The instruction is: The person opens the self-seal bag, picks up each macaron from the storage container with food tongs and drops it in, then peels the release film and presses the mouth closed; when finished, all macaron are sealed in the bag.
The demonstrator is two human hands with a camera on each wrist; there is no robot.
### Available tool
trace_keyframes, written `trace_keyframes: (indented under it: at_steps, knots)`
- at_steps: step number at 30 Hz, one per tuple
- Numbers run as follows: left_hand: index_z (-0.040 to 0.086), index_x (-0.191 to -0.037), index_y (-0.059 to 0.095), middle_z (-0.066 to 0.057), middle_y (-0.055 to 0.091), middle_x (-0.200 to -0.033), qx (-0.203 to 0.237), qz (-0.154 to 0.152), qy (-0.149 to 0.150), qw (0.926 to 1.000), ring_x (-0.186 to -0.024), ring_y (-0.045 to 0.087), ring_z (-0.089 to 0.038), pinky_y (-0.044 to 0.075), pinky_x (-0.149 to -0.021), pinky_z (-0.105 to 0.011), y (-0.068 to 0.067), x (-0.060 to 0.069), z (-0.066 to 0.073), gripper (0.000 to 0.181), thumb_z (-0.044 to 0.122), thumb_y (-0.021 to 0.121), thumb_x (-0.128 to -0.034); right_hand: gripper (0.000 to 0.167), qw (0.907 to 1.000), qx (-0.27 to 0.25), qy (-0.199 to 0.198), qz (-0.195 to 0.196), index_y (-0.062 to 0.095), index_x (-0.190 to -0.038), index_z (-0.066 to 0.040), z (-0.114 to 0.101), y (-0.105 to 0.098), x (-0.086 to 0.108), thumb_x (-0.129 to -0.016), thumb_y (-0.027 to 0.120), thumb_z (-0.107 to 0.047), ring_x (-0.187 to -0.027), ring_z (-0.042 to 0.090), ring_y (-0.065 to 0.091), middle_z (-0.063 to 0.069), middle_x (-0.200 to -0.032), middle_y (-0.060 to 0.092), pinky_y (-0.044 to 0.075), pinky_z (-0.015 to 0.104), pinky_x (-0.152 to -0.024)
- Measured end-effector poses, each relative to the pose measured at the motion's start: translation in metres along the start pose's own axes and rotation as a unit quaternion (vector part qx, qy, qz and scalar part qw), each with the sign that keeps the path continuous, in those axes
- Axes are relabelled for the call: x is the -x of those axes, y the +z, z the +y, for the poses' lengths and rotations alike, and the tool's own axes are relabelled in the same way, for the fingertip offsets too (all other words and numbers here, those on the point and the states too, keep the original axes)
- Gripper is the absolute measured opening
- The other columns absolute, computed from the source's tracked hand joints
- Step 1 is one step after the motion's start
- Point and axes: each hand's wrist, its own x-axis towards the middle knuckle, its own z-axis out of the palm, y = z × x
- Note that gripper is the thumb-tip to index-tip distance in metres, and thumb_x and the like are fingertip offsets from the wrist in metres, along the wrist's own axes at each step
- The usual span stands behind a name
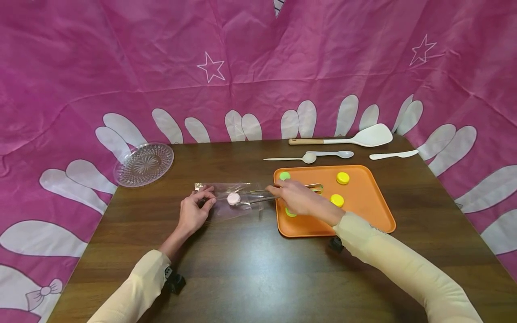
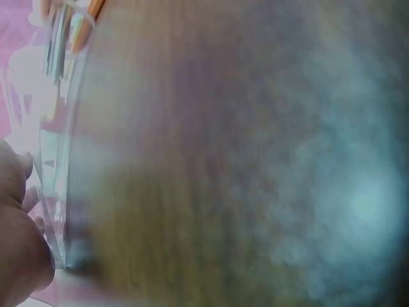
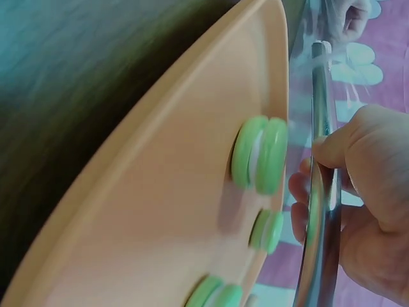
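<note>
A clear plastic bag (image 1: 226, 214) lies on the table with a pale pink macaron (image 1: 233, 199) in it. At the bag's left end my left hand (image 1: 194, 213) pinches the film between thumb and fingers. My right hand (image 1: 296, 197) holds metal tongs (image 3: 324, 192), above the left side of the orange tray (image 1: 363, 220). The tongs' tips reach into the bag up to the pink macaron; whether they still squeeze it I cannot tell. Beneath the right hand, green macarons (image 3: 261, 153) sit on the tray, partly hidden in the head view.
Two yellow macarons (image 1: 343, 178) lie on the tray. Behind it are a white spatula (image 1: 373, 135) with a wooden handle, a cream spoon (image 1: 309, 158), a white spoon (image 1: 345, 154) and a white knife (image 1: 393, 155). A clear patterned plate (image 1: 144, 165) stands at the back left corner.
</note>
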Motion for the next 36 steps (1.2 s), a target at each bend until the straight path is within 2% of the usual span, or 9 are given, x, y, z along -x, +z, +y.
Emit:
trace_keyframes:
  at_steps: [5, 15, 18, 22, 26, 36]
  knots:
    - [0.01, -0.078, 0.07, -0.018, 0.072, -0.11, 0.003, 0.002, -0.003, 1.0, -0.12, 0.06, -0.037, 0.031, -0.11, -0.058, 0.002, 0.0, 0.0, 0.018, -0.007, 0.076, -0.0814, 0.04, 0.9998, -0.014, 0.011, -0.013, 0.06, -0.132, -0.002, -0.007, 0.005, -0.012, -0.092, 0.063, 0.003, -0.079, 0.023, 0.053, 0.01, -0.1, 0.058, 0.051, 0.033, -0.07]
    - [0.001, -0.081, 0.073, -0.019, 0.071, -0.112, 0.015, -0.015, -0.007, 0.9997, -0.121, 0.06, -0.036, 0.029, -0.112, -0.058, 0.003, -0.001, 0.006, 0.01, -0.008, 0.076, -0.082, 0.041, 0.9996, -0.009, 0.018, -0.018, 0.058, -0.133, 0.0, -0.016, 0.011, -0.028, -0.092, 0.067, -0.001, -0.079, 0.023, 0.055, 0.013, -0.103, 0.059, 0.051, 0.032, -0.072]
    - [0.003, -0.081, 0.073, -0.018, 0.071, -0.113, 0.018, -0.017, -0.007, 0.9997, -0.121, 0.06, -0.036, 0.035, -0.108, -0.054, 0.004, -0.001, 0.007, 0.012, -0.009, 0.075, -0.0816, 0.042, 0.9997, 0.001, 0.017, -0.017, 0.058, -0.133, 0.0, -0.019, 0.013, -0.031, -0.091, 0.067, -0.001, -0.08, 0.023, 0.055, 0.013, -0.101, 0.059, 0.051, 0.033, -0.071]
    - [0.004, -0.08, 0.072, -0.017, 0.071, -0.114, 0.024, -0.019, -0.004, 0.9995, -0.12, 0.06, -0.036, 0.036, -0.108, -0.054, 0.006, -0.002, 0.008, 0.013, -0.008, 0.075, -0.082, 0.04, 0.9998, 0.014, 0.015, -0.007, 0.058, -0.129, 0.0, -0.022, 0.017, -0.036, -0.09, 0.067, 0.0, -0.082, 0.026, 0.058, 0.013, -0.102, 0.059, 0.052, 0.036, -0.075]
    - [0.004, -0.079, 0.071, -0.018, 0.07, -0.114, 0.026, -0.02, -0.004, 0.9995, -0.12, 0.06, -0.037, 0.028, -0.112, -0.057, 0.009, -0.003, 0.008, 0.013, -0.008, 0.076, -0.0821, 0.038, 0.9997, 0.013, 0.021, 0.002, 0.058, -0.126, 0.0, -0.026, 0.02, -0.038, -0.09, 0.068, -0.001, -0.083, 0.029, 0.06, 0.013, -0.102, 0.059, 0.053, 0.038, -0.077]
    - [0.004, -0.078, 0.07, -0.019, 0.072, -0.111, 0.027, -0.022, -0.005, 0.9994, -0.12, 0.06, -0.036, 0.029, -0.111, -0.058, 0.012, -0.005, 0.014, 0.013, -0.008, 0.075, -0.0829, 0.032, 0.9986, 0.001, 0.037, 0.039, 0.06, -0.124, 0.002, -0.036, 0.031, -0.044, -0.092, 0.063, -0.002, -0.087, 0.035, 0.063, 0.015, -0.109, 0.061, 0.056, 0.043, -0.077]
